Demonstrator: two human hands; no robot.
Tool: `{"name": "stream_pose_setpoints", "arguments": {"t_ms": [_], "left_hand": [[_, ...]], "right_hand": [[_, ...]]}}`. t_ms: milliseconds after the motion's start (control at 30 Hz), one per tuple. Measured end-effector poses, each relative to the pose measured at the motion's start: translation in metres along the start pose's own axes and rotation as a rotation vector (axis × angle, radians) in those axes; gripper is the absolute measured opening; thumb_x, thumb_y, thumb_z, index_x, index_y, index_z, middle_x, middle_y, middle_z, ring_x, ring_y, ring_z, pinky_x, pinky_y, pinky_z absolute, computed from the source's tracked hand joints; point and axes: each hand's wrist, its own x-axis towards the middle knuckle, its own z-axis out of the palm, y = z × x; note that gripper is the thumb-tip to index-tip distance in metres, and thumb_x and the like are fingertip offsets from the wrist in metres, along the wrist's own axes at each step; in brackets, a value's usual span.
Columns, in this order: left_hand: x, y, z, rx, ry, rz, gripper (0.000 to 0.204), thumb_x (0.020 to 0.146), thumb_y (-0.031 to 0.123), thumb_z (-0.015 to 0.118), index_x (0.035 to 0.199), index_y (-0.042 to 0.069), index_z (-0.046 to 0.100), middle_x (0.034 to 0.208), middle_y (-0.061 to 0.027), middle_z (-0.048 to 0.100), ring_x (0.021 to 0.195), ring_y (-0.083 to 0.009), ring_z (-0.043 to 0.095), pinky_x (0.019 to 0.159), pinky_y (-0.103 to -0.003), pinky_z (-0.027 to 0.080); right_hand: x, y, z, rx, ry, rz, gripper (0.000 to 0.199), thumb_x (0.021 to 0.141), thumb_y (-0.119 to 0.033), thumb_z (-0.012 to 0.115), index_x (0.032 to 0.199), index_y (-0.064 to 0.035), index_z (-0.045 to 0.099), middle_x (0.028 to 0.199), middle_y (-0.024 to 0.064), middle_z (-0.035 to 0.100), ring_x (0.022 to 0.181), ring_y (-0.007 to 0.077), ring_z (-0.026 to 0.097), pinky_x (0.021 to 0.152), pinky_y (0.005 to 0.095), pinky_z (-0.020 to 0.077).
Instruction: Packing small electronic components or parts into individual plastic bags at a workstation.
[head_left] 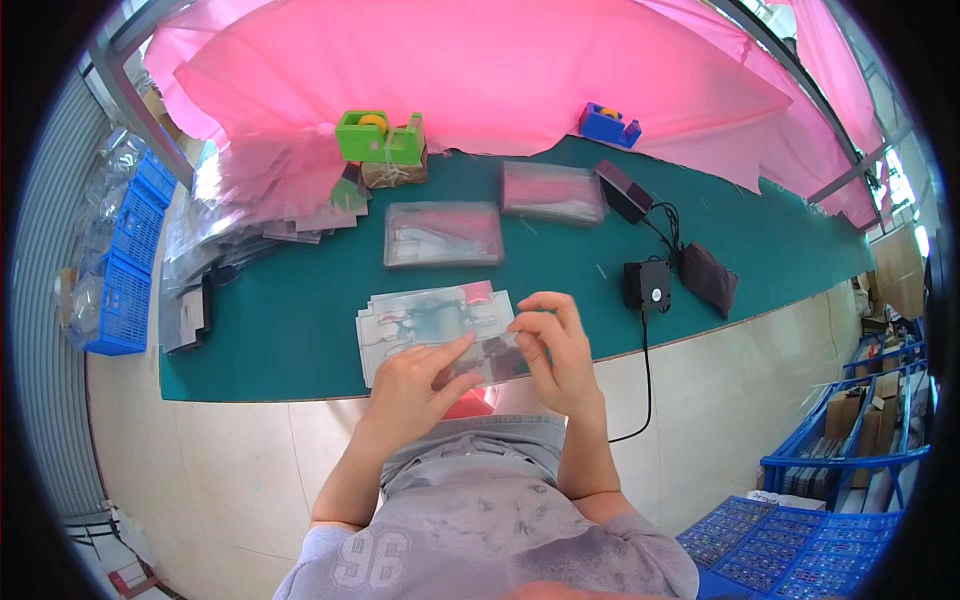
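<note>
Close to the table's front edge, a small clear plastic packet (490, 361) with dark patches is held between my two hands. My left hand (405, 392) grips its left end, with thumb and fingers on either side. At the opposite end, my right hand (562, 358) pinches the packet's upper right corner between thumb and fingers. Just beyond lies a stack of printed cards or sleeves (425, 318), pale with grey-blue shapes and a pink corner. My left fingertips partly cover its lower edge. What the packet contains is too small to make out.
Two stacks of clear sleeves (442, 248) (553, 192) lie farther back on the green table (300, 330). Tape dispensers, green (383, 138) and blue (609, 126), stand by the pink cloth (480, 70). A heap of plastic bags (270, 190) fills the left; a black corded box (647, 285) sits right.
</note>
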Motion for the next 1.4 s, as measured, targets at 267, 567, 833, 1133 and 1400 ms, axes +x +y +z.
{"name": "stream_pose_setpoints", "arguments": {"t_ms": [267, 567, 833, 1133, 1400], "left_hand": [[0.0, -0.002, 0.007, 0.081, 0.043, 0.048, 0.036, 0.086, 0.02, 0.07, 0.119, 0.006, 0.067, 0.075, -0.0108, 0.065, 0.067, -0.0239, 0.061, 0.063, -0.035, 0.048], [-0.002, -0.005, 0.006, 0.025, -0.044, 0.086, 0.028, 0.088, 0.015, 0.066, 0.114, 0.006, 0.069, 0.08, -0.0112, 0.067, 0.071, -0.026, 0.062, 0.067, -0.036, 0.049], [-0.002, -0.012, 0.009, 0.013, 0.002, 0.136, 0.035, 0.085, 0.016, 0.07, 0.119, 0.008, 0.069, 0.074, -0.0091, 0.063, 0.067, -0.0223, 0.057, 0.063, -0.034, 0.045], [-0.004, -0.012, 0.007, 0.059, -0.052, 0.121, 0.03, 0.086, 0.015, 0.067, 0.114, 0.005, 0.069, 0.079, -0.0107, 0.067, 0.07, -0.025, 0.061, 0.064, -0.036, 0.047], [-0.005, -0.011, 0.001, 0.041, -0.108, 0.035, 0.033, 0.087, 0.016, 0.066, 0.118, 0.006, 0.067, 0.081, -0.0112, 0.068, 0.074, -0.0281, 0.062, 0.071, -0.037, 0.048]], "right_hand": [[0.001, 0.0, -0.005, 0.015, -0.013, 0.03, 0.008, 0.091, -0.003, 0.06, 0.099, -0.0041, 0.064, 0.114, 0.0125, 0.054, 0.074, 0.0195, 0.059, 0.063, 0.029, 0.0484], [0.002, -0.005, -0.009, 0.029, -0.014, 0.003, 0.009, 0.089, -0.001, 0.062, 0.098, -0.0037, 0.063, 0.112, 0.0125, 0.054, 0.073, 0.0219, 0.061, 0.064, 0.0303, 0.0495], [0.002, 0.002, -0.015, 0.034, 0.017, 0.009, 0.009, 0.089, 0.001, 0.061, 0.097, -0.0018, 0.065, 0.114, 0.0138, 0.054, 0.075, 0.0202, 0.061, 0.063, 0.0297, 0.0489], [0.004, 0.01, -0.023, 0.015, 0.074, 0.007, 0.008, 0.09, -0.001, 0.062, 0.096, -0.002, 0.066, 0.115, 0.0127, 0.054, 0.069, 0.0153, 0.057, 0.061, 0.0269, 0.0462], [0.003, 0.012, -0.032, 0.049, 0.127, 0.094, 0.008, 0.091, -0.003, 0.061, 0.095, -0.0051, 0.067, 0.115, 0.0112, 0.055, 0.08, 0.0153, 0.057, 0.061, 0.0254, 0.0471]]}}
